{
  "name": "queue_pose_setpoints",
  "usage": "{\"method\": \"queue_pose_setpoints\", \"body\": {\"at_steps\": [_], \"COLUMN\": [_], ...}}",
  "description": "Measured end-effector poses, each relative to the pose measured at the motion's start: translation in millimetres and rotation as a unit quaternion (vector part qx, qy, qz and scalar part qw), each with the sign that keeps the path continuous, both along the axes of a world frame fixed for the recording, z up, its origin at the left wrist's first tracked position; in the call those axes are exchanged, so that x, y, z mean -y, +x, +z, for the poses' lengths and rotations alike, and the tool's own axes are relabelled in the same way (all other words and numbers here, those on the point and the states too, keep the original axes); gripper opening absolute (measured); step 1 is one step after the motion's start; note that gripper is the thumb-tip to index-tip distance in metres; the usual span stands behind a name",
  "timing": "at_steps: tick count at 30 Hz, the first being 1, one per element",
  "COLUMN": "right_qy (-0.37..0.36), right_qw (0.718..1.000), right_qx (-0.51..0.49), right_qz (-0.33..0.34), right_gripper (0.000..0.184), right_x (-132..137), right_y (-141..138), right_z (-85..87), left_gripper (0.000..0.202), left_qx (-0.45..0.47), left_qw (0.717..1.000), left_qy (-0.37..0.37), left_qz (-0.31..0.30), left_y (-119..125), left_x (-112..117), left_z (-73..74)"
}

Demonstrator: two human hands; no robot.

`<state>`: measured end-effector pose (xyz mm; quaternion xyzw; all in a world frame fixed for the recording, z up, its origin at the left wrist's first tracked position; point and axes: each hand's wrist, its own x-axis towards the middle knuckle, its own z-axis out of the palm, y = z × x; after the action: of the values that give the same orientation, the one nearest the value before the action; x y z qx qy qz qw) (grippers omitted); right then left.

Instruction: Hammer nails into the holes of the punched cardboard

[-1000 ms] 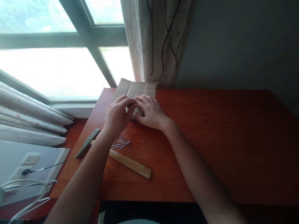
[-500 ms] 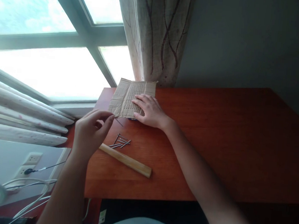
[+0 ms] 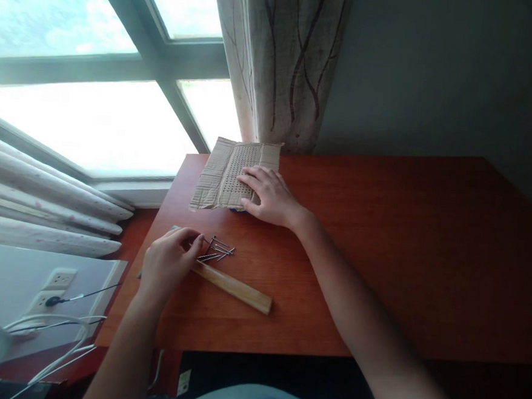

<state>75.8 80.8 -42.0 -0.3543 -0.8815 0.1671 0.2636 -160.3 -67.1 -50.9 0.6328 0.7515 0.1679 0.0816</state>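
Note:
My right hand (image 3: 270, 195) lies with spread fingers on a piece of cardboard (image 3: 210, 174), over a panel with rows of small holes. A sliver of something blue shows under the cardboard's near edge. Lower left, my left hand (image 3: 171, 256) is closed in a pinch beside a small pile of nails (image 3: 219, 251). A thin nail seems to stick out from its fingertips toward the pile. Below runs the wooden handle of a hammer (image 3: 236, 288); my left hand hides most of its head, with only bits of metal showing.
The reddish wooden table (image 3: 381, 250) reaches far to the right. A window (image 3: 84, 126) and curtains (image 3: 285, 61) border its left and back. Down on the left, a wall socket (image 3: 60, 279) has a plug, and white cables (image 3: 69, 331) hang near the table edge.
My left hand has come down and away from the cardboard's near left corner to the nail pile, keeping its pinch. My right hand remains on the cardboard.

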Motion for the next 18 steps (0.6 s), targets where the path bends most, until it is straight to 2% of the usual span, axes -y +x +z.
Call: {"method": "queue_pose_setpoints", "body": {"at_steps": [10, 18], "right_qy": [-0.009, -0.004], "right_qw": [1.0, 1.0], "right_qx": [0.001, 0.0], "right_qz": [-0.003, 0.001], "right_gripper": [0.054, 0.054], "right_x": [0.5, -1.3], "right_y": [-0.6, -0.6], "right_z": [0.7, -1.0], "left_gripper": [0.034, 0.034], "left_qx": [-0.028, -0.041], "left_qw": [1.0, 0.999], "left_qy": [-0.012, -0.025], "left_qz": [-0.005, -0.008], "left_y": [-5.6, -9.0], "left_x": [-0.4, 0.1], "left_z": [4.3, 2.3]}}
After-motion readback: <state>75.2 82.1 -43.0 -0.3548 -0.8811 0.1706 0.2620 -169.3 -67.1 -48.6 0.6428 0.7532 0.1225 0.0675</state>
